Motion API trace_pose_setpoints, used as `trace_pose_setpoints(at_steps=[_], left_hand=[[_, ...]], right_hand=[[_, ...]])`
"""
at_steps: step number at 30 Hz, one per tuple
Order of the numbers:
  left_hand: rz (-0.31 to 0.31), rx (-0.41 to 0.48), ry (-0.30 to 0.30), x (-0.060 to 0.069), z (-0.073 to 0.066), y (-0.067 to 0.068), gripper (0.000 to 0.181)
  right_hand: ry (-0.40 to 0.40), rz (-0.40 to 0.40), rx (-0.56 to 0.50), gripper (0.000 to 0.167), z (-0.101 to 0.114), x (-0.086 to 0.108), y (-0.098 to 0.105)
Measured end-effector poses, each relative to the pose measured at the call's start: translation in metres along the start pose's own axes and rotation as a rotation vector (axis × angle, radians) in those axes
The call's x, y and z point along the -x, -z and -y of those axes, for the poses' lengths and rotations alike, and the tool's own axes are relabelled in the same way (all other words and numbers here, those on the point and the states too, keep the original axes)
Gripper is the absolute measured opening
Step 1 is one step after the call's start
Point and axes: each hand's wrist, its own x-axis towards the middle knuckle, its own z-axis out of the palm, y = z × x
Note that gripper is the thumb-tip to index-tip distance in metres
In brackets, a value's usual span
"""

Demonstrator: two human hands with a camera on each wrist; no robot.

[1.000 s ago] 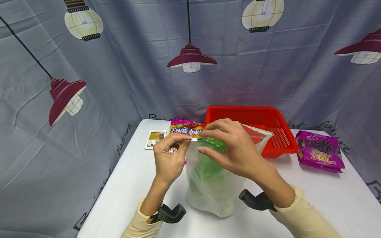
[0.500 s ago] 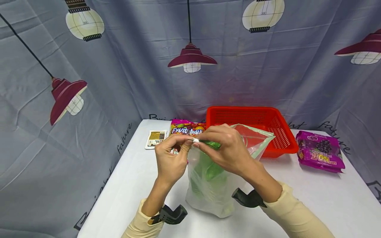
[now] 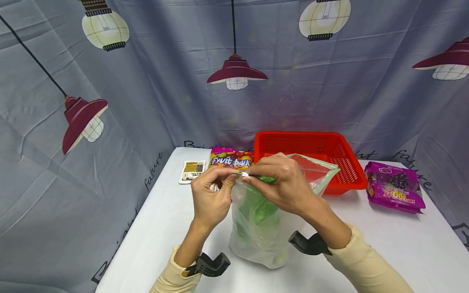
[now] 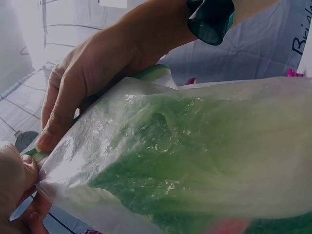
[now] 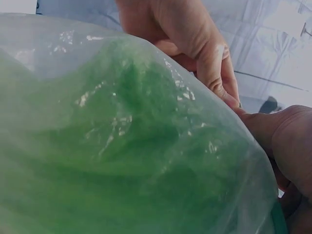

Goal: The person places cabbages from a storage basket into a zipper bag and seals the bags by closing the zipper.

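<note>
A frosted slider-zip bag [image 3: 258, 248] stands upright on the white table in the head view, with a green leafy vegetable [image 3: 264, 209] inside. Its mouth gapes at the right, where the green-edged rim flares out. At the top left corner of the bag, my left hand [image 3: 210, 199] pinches the zip edge between thumb and index finger. Right beside it, the thumb and fingers of my right hand [image 3: 286, 185] pinch the small white slider [image 3: 244, 174]. In the left wrist view the leaves show through the plastic, and both hands meet at the rim.
Behind the bag stands a red plastic basket [image 3: 346, 162]. A purple grape-print pack [image 3: 395, 187] lies to its right. Back left are a colourful candy pack [image 3: 231, 158], partly hidden by my hands, and a small flat labelled pack [image 3: 192, 170]. A grey printed curtain [image 3: 165, 101] surrounds the table.
My right hand has come down and its loose fingers have taken hold of the slider. The slider has shifted slightly to the right along the zip. My left hand stays nearly still.
</note>
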Motion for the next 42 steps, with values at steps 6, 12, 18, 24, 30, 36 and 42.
trace_pose_setpoints(at_steps=[6,12,18,24,30,36,42], left_hand=[[-0.010,0.008,0.008,0.000,0.000,0.002,0.006],[-0.015,0.008,0.012,-0.001,0.001,0.002,0.007],[-0.015,0.005,0.008,-0.001,0.000,0.002,0.009],[-0.015,0.006,0.007,-0.001,0.001,0.002,0.011],[-0.016,0.007,0.001,-0.001,0.001,0.002,0.011],[-0.017,0.006,-0.012,-0.002,0.001,0.002,0.008],[-0.024,0.006,-0.008,-0.003,0.002,0.003,0.012]], right_hand=[[-0.011,0.004,-0.016,0.015,-0.001,0.002,0.003],[-0.029,0.024,-0.015,0.015,-0.002,0.005,0.007],[-0.023,0.016,-0.016,0.015,-0.003,0.007,0.009],[-0.028,0.014,-0.016,0.015,-0.004,0.009,0.011],[-0.038,0.020,-0.005,0.017,-0.004,0.011,0.013],[-0.046,0.030,-0.005,0.017,-0.005,0.012,0.015],[-0.044,0.029,-0.018,0.018,-0.007,0.014,0.017]])
